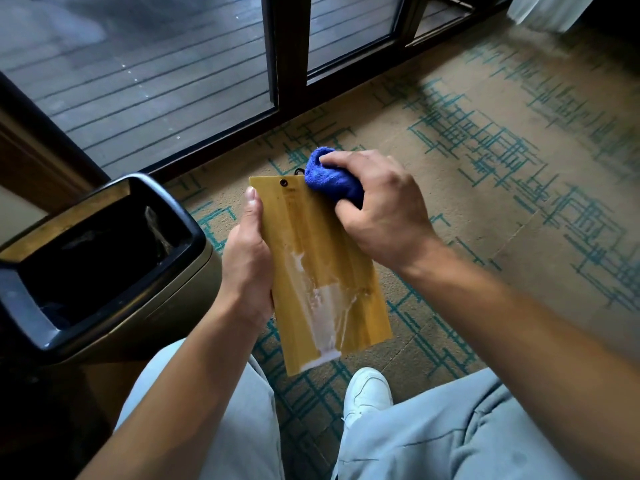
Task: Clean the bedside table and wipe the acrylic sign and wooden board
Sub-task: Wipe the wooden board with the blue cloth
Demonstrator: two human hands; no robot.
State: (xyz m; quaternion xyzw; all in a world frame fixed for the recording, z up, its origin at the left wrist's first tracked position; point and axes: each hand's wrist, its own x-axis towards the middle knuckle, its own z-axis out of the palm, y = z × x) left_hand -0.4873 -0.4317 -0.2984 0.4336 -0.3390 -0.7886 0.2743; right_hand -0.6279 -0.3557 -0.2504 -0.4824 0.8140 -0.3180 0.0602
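Left hand [247, 261] grips wooden board [322, 268]; right hand [377, 209] presses bunched blue cloth [332, 178] onto it.

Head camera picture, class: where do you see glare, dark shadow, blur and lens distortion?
Head view: pale glare streaks the near half of the wooden board; the bin's inside is deep black shadow; the carpet at far right is blurred; the door frame leans and bends, wide-angle distortion; the blue cloth is sharp.

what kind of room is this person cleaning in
Probably a hotel guest room. The floor is patterned carpet, dark-framed glass doors open onto a slatted deck, and a lined waste bin stands beside the person wiping a wooden board.
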